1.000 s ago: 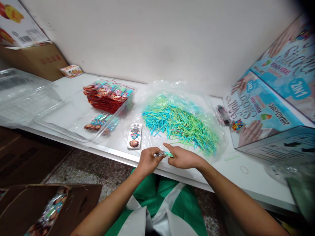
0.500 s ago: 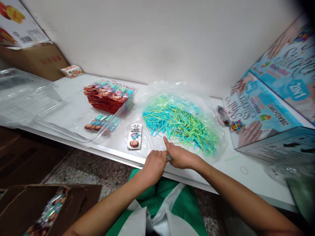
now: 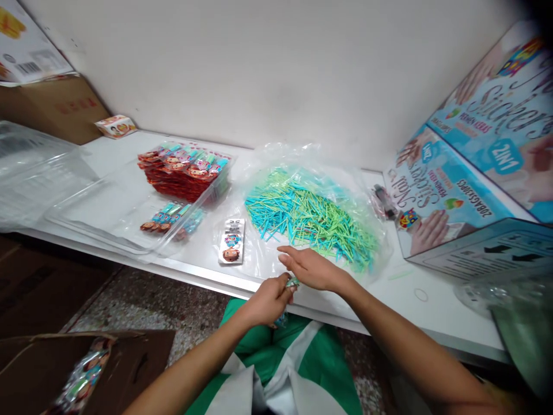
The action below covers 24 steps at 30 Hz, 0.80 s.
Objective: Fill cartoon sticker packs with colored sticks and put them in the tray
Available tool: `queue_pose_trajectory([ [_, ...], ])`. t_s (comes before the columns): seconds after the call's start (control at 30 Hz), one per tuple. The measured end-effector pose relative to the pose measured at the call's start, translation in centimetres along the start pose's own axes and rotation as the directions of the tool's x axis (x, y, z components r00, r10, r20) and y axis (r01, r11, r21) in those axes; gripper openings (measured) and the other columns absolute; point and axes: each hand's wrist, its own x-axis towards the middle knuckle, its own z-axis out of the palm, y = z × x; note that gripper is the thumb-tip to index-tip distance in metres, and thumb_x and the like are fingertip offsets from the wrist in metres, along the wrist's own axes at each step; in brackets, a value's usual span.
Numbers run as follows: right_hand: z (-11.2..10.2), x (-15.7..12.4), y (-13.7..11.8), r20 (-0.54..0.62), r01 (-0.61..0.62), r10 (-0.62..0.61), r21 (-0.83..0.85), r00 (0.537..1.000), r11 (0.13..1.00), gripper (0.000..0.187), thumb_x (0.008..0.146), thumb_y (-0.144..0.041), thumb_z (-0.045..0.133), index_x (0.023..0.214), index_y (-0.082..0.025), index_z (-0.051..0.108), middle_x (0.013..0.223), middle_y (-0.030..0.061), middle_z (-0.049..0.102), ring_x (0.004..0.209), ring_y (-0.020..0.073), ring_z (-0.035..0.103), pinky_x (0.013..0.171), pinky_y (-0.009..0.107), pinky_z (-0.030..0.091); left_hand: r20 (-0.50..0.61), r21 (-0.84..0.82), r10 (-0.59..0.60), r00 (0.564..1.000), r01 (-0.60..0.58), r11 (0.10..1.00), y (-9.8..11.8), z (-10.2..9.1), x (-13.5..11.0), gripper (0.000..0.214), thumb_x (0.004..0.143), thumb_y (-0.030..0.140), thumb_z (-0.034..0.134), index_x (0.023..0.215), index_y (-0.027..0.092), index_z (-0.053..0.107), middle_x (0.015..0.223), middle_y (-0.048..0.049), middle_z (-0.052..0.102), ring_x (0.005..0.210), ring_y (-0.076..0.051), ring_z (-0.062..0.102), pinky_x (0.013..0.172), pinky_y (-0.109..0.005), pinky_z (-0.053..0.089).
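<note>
My left hand (image 3: 268, 301) is closed round a small shiny green-and-blue packet (image 3: 292, 282), at the front edge of the table. Most of the packet is hidden by the fingers. Just above and to the right, my right hand (image 3: 313, 270) is open, fingers stretched out to the left. Beyond it a heap of thin blue and green sticks (image 3: 302, 210) lies on a clear plastic bag (image 3: 265, 253). Left of the hands lies a stack of small printed cards (image 3: 232, 242).
A clear plastic tray (image 3: 103, 245) holds stacked red-backed packets (image 3: 179, 176) and several loose ones (image 3: 162, 219). Printed blue boxes (image 3: 449, 190) stand at right, near a rubber band (image 3: 421, 295). On the lower left is an open carton (image 3: 142, 357) with shiny packets.
My hands, earlier together at the packet, have come apart. The right hand has opened and its fingers now stretch left; the left hand has dropped slightly with the packet. The view has shifted slightly.
</note>
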Motion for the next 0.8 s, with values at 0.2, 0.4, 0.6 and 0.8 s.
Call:
queue_pose_trajectory([
  [0.2, 0.9, 1.6, -0.8, -0.085, -0.164, 0.158, -0.068, 0.984, 0.984, 0.059, 0.088, -0.059, 0.023, 0.104, -0.016, 0.06, 0.083, 0.0138, 0.067, 0.082, 0.027, 0.062, 0.068, 0.033, 0.039, 0.011, -0.374, -0.095, 0.995, 0.092, 0.923, -0.8, 0.7, 1.0, 0.027, 0.085, 0.034, 0.043, 0.074, 0.013, 0.056, 0.061, -0.0023, 0.055, 0.054, -0.012, 0.051, 0.054, -0.023, 0.037],
  [0.4, 0.3, 0.4, 1.8, -0.097, -0.114, 0.247, 0.688, 0.964, 0.717, 0.044, 0.084, -0.055, 0.041, 0.1, -0.018, 0.06, 0.088, 0.0056, 0.063, 0.063, 0.0124, 0.056, 0.048, 0.021, 0.036, 0.015, -0.786, -0.194, 0.981, 0.132, 0.604, -1.1, -0.9, 0.7, 0.035, 0.082, 0.044, 0.052, 0.093, 0.011, 0.056, 0.071, -0.003, 0.058, 0.05, -0.008, 0.051, 0.048, -0.02, 0.037],
  [0.6, 2.4, -0.3, 2.1, -0.104, -0.062, 0.236, 0.794, 0.966, 0.605, 0.023, 0.073, -0.039, 0.061, 0.073, -0.016, 0.061, 0.061, -0.0021, 0.054, 0.055, 0.0093, 0.049, 0.046, 0.02, 0.033, 0.0, -0.815, -0.167, 0.986, 0.096, 0.571, -1.2, -0.8, 0.7, 0.034, 0.079, 0.043, 0.057, 0.09, 0.01, 0.058, 0.07, -0.004, 0.059, 0.053, -0.01, 0.054, 0.052, -0.021, 0.04],
  [0.8, 2.4, 0.1, 1.6, -0.156, -0.075, 0.268, 0.724, 0.951, 0.686, 0.012, 0.073, -0.026, 0.054, 0.068, -0.016, 0.059, 0.056, -0.0032, 0.054, 0.053, 0.0091, 0.049, 0.05, 0.021, 0.036, -0.012, -0.827, -0.182, 0.983, 0.093, 0.554, -1.1, -0.5, 0.7, 0.035, 0.08, 0.042, 0.057, 0.091, 0.009, 0.06, 0.071, -0.0049, 0.06, 0.053, -0.009, 0.054, 0.054, -0.022, 0.04],
])
